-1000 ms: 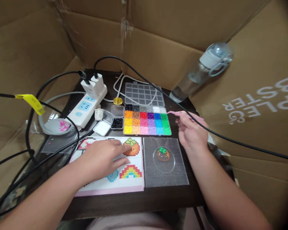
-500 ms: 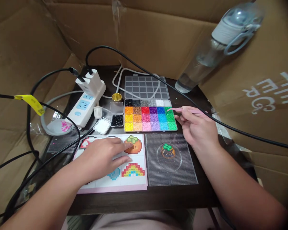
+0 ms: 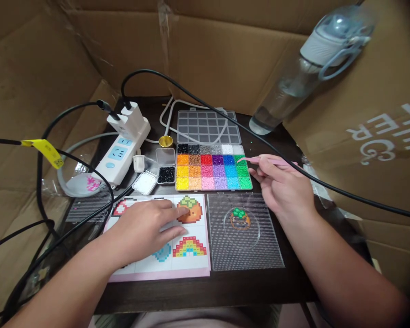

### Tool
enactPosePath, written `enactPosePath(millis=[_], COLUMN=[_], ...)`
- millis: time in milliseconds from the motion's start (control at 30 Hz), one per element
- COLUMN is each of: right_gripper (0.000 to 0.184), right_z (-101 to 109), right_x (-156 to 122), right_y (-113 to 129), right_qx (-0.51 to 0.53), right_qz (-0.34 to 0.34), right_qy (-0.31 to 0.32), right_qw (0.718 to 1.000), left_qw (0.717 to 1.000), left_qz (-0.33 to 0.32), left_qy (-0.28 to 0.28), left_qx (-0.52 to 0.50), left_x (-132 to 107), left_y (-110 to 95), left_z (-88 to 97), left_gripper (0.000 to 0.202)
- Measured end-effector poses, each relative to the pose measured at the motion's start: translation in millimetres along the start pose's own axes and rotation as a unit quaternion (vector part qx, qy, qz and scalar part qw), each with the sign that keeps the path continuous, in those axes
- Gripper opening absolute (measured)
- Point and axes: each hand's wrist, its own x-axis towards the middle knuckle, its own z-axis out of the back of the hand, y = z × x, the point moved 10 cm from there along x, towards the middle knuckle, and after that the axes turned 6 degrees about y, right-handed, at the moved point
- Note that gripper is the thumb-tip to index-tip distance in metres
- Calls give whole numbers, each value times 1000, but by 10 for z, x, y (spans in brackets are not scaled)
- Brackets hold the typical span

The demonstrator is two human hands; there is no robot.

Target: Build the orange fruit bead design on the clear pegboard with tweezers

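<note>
Head cam: got the left hand [image 3: 146, 225] laid on the pattern sheet [image 3: 189, 230], left half of the dark table [image 3: 205, 291], index finger [image 3: 177, 212] set right on the orange fruit picture [image 3: 193, 214], with the thumb [image 3: 174, 233] spread apart from it, so a loose hand, fingers out. Got the right hand [image 3: 282, 184] over toward the table's right edge, clamped on pink tweezers [image 3: 254, 160] aimed left at the green beads [image 3: 242, 159], second row from the far side of the bead box [image 3: 212, 189]. Can't really tell about a bead between those tips, way too tiny from here. Can see the clear pegboard [image 3: 246, 259] toward the near edge, just right of the sheet, carrying a part-filled orange and green bead figure [image 3: 239, 217]. Also spot a power strip [image 3: 119, 155] toward the left edge, a compartment lid [image 3: 205, 126] near the far edge, and a water bottle [image 3: 290, 86] by the far right corner.
</note>
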Motion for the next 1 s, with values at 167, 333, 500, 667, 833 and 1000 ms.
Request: enactPosePath(millis=[167, 333, 500, 667, 833, 1000], right_gripper=[11, 11, 13, 12, 11, 11], right_z=[39, 71, 128, 124, 138, 189], right_x=[-1, -9, 17, 38, 46, 68], right_y=[165, 385, 421, 422, 428, 396], right_qx=[-38, -93, -102, -116, -143, -133], right_qz=[60, 140, 171, 180, 182, 164], right_qy=[-30, -46, -62, -55, -63, -88], right_qw=[997, 985, 978, 975, 971, 973], left_qw=[1000, 1000, 1000, 1000, 1000, 1000], left_qz=[-5, -5, -4, -9, -8, -12], left_qy=[-3, 3, 4, -8, -4, -14], left_qx=[-1, -5, -1, -6, -6, 2], left_x=[-8, -16, -16, -13, -13, -15], left_y=[-8, -17, -10, 6, 11, 4], left_z=[0, -6, -4, -19, -29, -16], left_gripper=[33, 33, 36, 37, 36, 36])
